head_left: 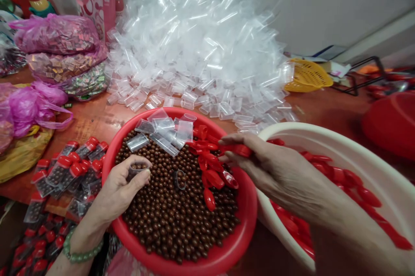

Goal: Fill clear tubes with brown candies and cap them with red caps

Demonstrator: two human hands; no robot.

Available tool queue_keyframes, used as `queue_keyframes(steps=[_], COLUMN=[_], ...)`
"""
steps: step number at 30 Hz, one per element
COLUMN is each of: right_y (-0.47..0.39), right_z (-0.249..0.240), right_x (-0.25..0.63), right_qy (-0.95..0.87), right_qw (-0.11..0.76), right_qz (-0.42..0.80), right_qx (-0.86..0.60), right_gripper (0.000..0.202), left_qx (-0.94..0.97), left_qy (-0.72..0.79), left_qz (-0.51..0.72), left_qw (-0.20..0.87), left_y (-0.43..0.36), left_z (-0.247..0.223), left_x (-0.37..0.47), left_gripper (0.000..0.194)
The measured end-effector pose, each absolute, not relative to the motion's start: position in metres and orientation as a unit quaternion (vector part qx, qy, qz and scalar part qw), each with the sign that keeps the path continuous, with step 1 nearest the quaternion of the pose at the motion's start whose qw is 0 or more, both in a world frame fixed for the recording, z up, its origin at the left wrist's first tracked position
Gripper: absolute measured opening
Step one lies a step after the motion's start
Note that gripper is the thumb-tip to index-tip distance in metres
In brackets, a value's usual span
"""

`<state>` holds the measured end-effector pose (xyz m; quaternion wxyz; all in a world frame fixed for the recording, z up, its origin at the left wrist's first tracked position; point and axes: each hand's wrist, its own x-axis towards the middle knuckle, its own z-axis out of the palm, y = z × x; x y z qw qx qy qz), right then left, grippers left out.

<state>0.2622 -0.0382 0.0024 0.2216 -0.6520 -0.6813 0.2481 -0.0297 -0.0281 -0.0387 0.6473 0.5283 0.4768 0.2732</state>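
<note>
My left hand (125,185) is closed around a clear plastic tube (138,167) over the left side of a red basin (249,219). Small round brown balls (175,219) fill the basin. Another clear tube (180,179) stands among them, and several more clear tubes (165,129) lie at the far side. My right hand (259,159) pinches a red plastic cap (241,150) above the basin's right edge. Beneath its fingertips lies a pile of red caps (212,176) on the balls.
A heap of clear tubes (201,51) rises behind the basin. A cream basin (292,126) with red caps stands at right. Filled red-capped tubes (65,172) lie at left, below pink bags (58,38). A yellow basket (308,76) sits at back right.
</note>
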Motion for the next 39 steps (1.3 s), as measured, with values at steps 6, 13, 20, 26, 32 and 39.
queue_keyframes(steps=[6,13,20,26,32,39], right_y=[-0.054,-0.061,-0.079,-0.077,-0.075,-0.078], right_z=[0.011,-0.014,-0.043,-0.039,-0.028,-0.037], right_x=[0.228,0.176,0.161,0.169,0.174,0.167], right_qy=[-0.547,-0.324,-0.477,-0.468,-0.356,-0.365], right_qw=[0.412,0.535,0.507,0.511,0.499,0.499], right_qz=[0.398,0.599,0.42,0.473,0.633,0.622], right_qx=[-0.611,-0.499,-0.583,-0.544,-0.473,-0.481], right_gripper=[0.022,0.032,0.029,0.03,0.034,0.026], left_qx=[0.532,0.46,0.443,0.465,0.416,0.419], left_qy=[0.445,0.434,0.478,0.47,0.415,0.421], left_qz=[0.269,0.359,0.367,0.365,0.392,0.411], left_qw=[0.668,0.687,0.664,0.655,0.708,0.691], left_y=[-0.042,-0.064,-0.064,-0.058,-0.051,-0.057], left_z=[-0.023,-0.022,-0.029,-0.028,-0.033,-0.035], left_x=[-0.01,0.017,0.015,0.005,-0.002,0.002], left_gripper=[0.018,0.017,0.017,0.014,0.021,0.025])
